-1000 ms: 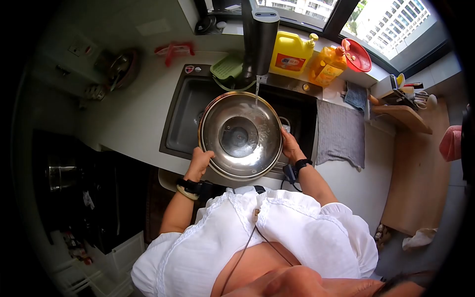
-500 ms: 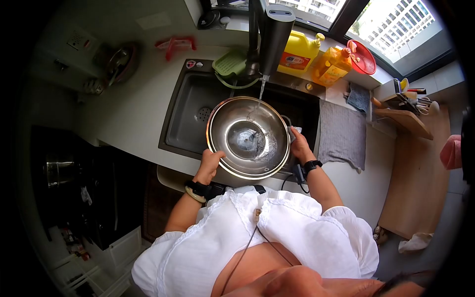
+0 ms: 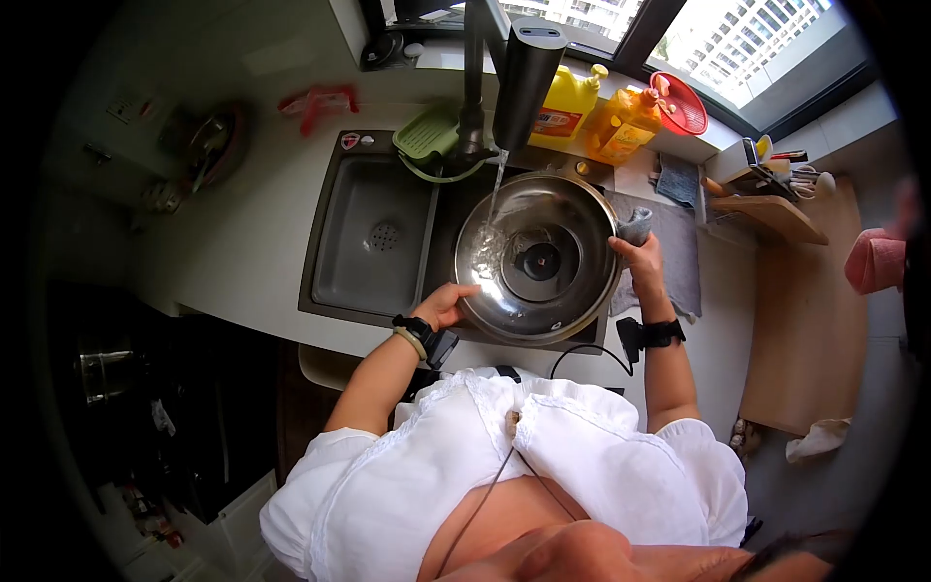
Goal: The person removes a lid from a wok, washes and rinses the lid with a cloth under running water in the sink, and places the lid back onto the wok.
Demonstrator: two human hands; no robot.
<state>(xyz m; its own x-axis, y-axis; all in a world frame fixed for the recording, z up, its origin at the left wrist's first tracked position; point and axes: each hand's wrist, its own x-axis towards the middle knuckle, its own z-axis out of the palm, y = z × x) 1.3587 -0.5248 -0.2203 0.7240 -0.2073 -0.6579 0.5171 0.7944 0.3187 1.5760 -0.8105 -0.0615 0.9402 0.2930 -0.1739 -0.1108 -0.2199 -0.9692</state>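
Observation:
A wide, shiny metal basin (image 3: 531, 318) is held over the right part of the dark sink (image 3: 325, 262), its right side raised. My left hand (image 3: 444, 305) grips its lower left rim. On the opposite side, my right hand (image 3: 640, 260) is closed on the right rim, with a grey cloth (image 3: 635, 226) bunched at its fingers. From the dark faucet (image 3: 529, 82) a stream of water (image 3: 498, 189) falls into the left part of the basin, where it splashes. The underside of the basin and some of my fingertips are hidden.
Behind the sink stand a yellow jug (image 3: 564, 105) and an orange soap bottle (image 3: 626, 126), beside a red basket (image 3: 681, 104). A green drain basket (image 3: 427, 136) hangs by the faucet. Right of the sink lie a grey towel (image 3: 679, 257) and a wooden board (image 3: 766, 215).
Both hands have moved the basin to the right and tilted it, its right side rising. The water now lands in its left part. The grey cloth at my right hand shows more.

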